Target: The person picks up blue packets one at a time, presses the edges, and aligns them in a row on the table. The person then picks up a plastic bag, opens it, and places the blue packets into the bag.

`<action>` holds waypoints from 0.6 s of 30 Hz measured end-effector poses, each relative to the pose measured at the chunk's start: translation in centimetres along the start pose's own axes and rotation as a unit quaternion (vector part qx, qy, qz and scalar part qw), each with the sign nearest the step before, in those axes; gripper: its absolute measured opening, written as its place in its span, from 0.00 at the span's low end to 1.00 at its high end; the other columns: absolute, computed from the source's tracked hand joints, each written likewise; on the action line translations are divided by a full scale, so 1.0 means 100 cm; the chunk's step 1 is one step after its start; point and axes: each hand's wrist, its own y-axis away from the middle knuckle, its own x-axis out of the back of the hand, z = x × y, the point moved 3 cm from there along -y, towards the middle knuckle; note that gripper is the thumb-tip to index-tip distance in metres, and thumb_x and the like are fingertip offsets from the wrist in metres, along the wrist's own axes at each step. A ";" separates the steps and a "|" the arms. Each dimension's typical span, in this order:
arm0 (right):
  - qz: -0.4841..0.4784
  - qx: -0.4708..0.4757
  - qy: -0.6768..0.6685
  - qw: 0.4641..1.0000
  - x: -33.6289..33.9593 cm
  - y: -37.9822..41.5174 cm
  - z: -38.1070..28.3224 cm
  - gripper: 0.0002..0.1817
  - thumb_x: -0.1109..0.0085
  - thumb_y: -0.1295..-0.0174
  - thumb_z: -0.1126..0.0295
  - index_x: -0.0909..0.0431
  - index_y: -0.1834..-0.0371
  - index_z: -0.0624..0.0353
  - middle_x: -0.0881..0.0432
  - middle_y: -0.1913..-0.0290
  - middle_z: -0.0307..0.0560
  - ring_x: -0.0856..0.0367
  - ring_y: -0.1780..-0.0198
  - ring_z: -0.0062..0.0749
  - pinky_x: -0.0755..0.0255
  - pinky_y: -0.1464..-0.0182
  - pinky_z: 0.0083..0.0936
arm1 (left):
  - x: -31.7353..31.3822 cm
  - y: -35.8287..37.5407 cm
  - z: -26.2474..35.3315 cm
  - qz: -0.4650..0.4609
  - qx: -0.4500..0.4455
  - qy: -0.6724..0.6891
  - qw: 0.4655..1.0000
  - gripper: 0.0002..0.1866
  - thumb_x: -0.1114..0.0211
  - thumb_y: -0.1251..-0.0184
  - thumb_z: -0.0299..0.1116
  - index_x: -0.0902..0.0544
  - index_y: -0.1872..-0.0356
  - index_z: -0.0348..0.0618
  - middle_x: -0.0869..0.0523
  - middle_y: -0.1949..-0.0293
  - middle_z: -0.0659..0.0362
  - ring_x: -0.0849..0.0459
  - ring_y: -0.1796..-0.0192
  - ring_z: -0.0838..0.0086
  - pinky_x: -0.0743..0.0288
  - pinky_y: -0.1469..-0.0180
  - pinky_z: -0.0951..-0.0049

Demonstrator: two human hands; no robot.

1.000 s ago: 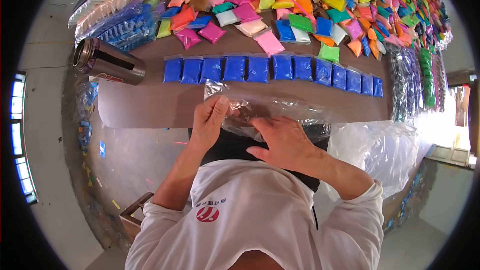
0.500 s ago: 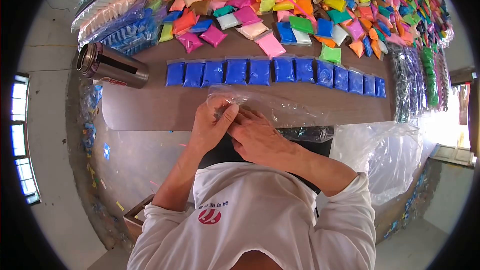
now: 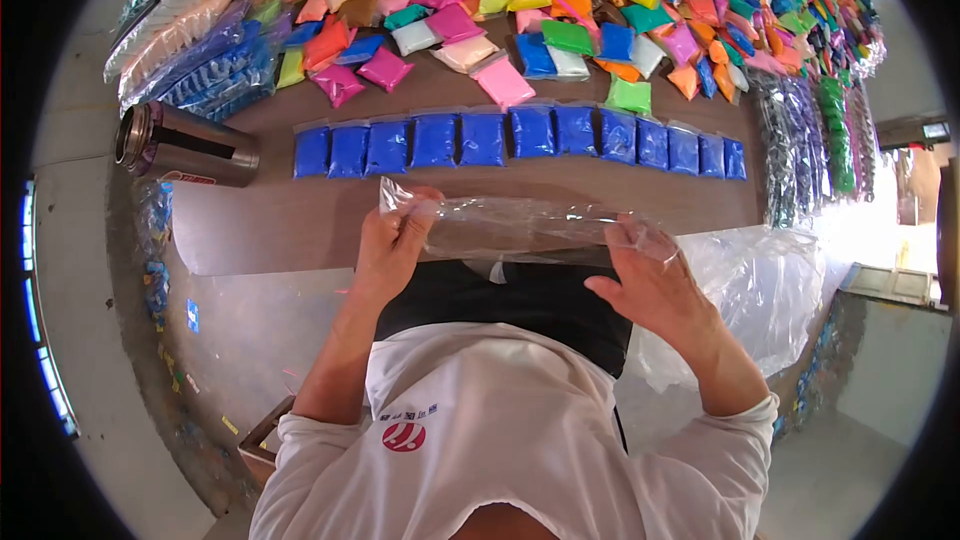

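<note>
A long clear plastic bag [image 3: 520, 227] is stretched flat between my two hands, just above the near edge of the brown table [image 3: 290, 220]. My left hand [image 3: 392, 245] pinches the bag's left end. My right hand [image 3: 645, 280] grips its right end, fingers curled under the film. A row of several blue packets [image 3: 510, 138] lies on the table just beyond the bag.
A pile of small packets in many colours [image 3: 560, 10] covers the far half of the table. A steel tumbler [image 3: 185, 147] lies on its side at the left. Bundles of dark and green packets [image 3: 810, 140] hang at the right edge; a large clear bag [image 3: 760, 300] sits below them.
My hands were close together working the bag's left end; my right hand has slid to the right end, pulling the bag out straight and taut.
</note>
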 end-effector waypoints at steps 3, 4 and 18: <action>0.005 0.031 -0.079 0.996 0.002 0.002 -0.009 0.29 0.32 0.47 0.60 0.28 0.45 0.64 0.24 0.44 0.55 0.26 0.42 0.53 0.31 0.40 0.42 | -0.001 -0.003 -0.013 0.021 -0.009 0.037 0.999 0.14 0.41 0.27 0.38 0.16 0.57 0.36 0.21 0.72 0.66 0.29 0.69 0.85 0.34 0.69 0.80; 0.021 0.063 -0.119 0.991 0.007 0.001 -0.016 0.29 0.33 0.46 0.60 0.29 0.43 0.64 0.24 0.44 0.55 0.25 0.43 0.54 0.30 0.41 0.40 | -0.002 -0.003 -0.011 0.034 -0.011 0.052 0.998 0.12 0.40 0.28 0.36 0.16 0.59 0.36 0.21 0.71 0.67 0.30 0.70 0.86 0.35 0.69 0.81; 0.352 -0.219 -0.216 0.884 0.059 0.033 0.147 0.08 0.42 0.39 0.74 0.18 0.59 0.62 0.15 0.65 0.48 0.16 0.65 0.32 0.25 0.61 0.27 | -0.007 -0.001 -0.016 0.035 -0.046 0.114 0.992 0.13 0.39 0.28 0.39 0.17 0.58 0.37 0.18 0.65 0.65 0.28 0.64 0.84 0.36 0.63 0.82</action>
